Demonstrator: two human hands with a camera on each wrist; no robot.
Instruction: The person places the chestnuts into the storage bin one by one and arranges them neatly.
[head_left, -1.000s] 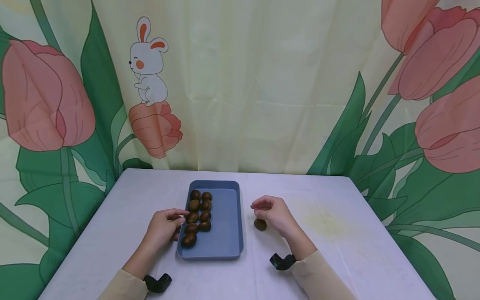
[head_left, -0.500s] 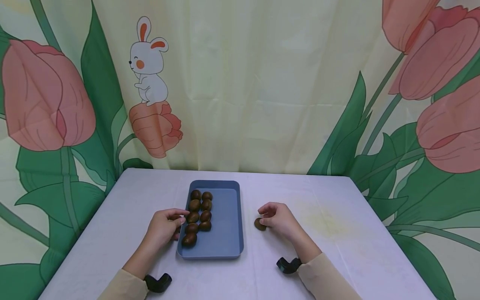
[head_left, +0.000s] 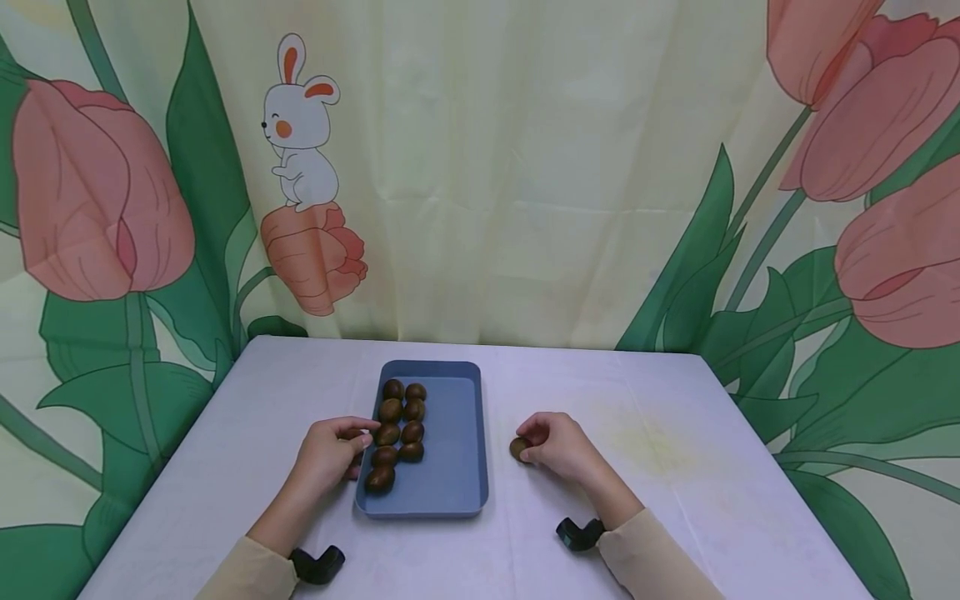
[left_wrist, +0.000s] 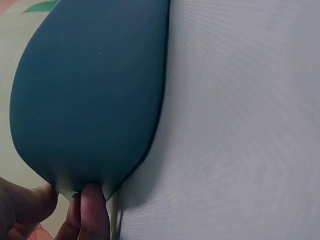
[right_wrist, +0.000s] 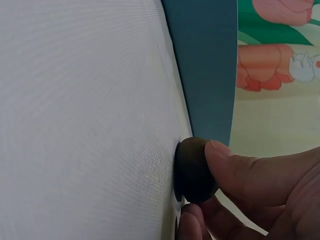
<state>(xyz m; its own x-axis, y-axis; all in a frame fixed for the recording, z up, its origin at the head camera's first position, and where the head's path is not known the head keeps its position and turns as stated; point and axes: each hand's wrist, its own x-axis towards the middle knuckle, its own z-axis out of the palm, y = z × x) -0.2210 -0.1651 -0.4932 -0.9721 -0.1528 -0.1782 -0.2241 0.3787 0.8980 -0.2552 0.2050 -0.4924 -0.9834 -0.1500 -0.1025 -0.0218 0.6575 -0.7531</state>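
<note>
My right hand [head_left: 558,446] pinches a dark brown, egg-shaped piece [head_left: 518,450] on the tablecloth, to the right of the blue-grey tray [head_left: 453,483]. Seen from the right wrist, the thumb [right_wrist: 240,170] lies on one side of the brown piece [right_wrist: 192,170], with fingertips at its lower end. At the tray's left side, my left hand [head_left: 328,452] holds the rim; the left wrist view has fingertips [left_wrist: 93,200] against the tray's outer wall [left_wrist: 95,100] and the thumb at its edge. Inside the tray, several glossy brown pieces [head_left: 390,410] form two columns along the left half.
A white cloth [head_left: 637,517] covers the table. Behind it hangs a curtain [head_left: 525,183] printed with tulips and a rabbit. Each wrist wears a black camera mount, the left one [head_left: 317,565] near the front of the table and the right one [head_left: 579,534] beside the sleeve.
My right hand has come down and slightly right onto the brown piece, and its thumb and fingers have closed on it. The left hand and tray stay in place.
</note>
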